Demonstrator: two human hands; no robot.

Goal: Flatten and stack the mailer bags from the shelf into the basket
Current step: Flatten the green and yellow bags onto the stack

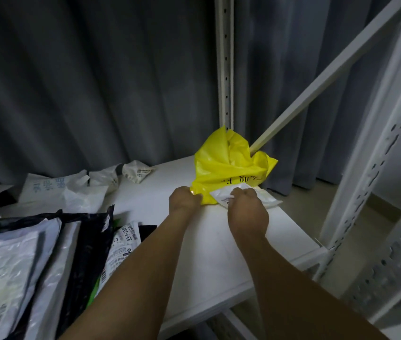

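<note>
A crumpled yellow mailer bag (228, 165) stands on the white shelf board (214, 244) near the back right corner. My left hand (185, 200) grips its lower left edge. My right hand (246, 209) pinches a small white mailer bag (267, 198) lying at the yellow bag's foot. A stack of flattened grey, white and black mailer bags (30, 261) lies at the lower left. Several crumpled white mailer bags (81, 185) lie at the back left of the shelf. No basket is in view.
White perforated shelf uprights stand behind the yellow bag (225, 69) and at the right (391, 192). A diagonal white brace (317, 87) runs down to the corner. A grey curtain (84, 82) hangs behind the shelf.
</note>
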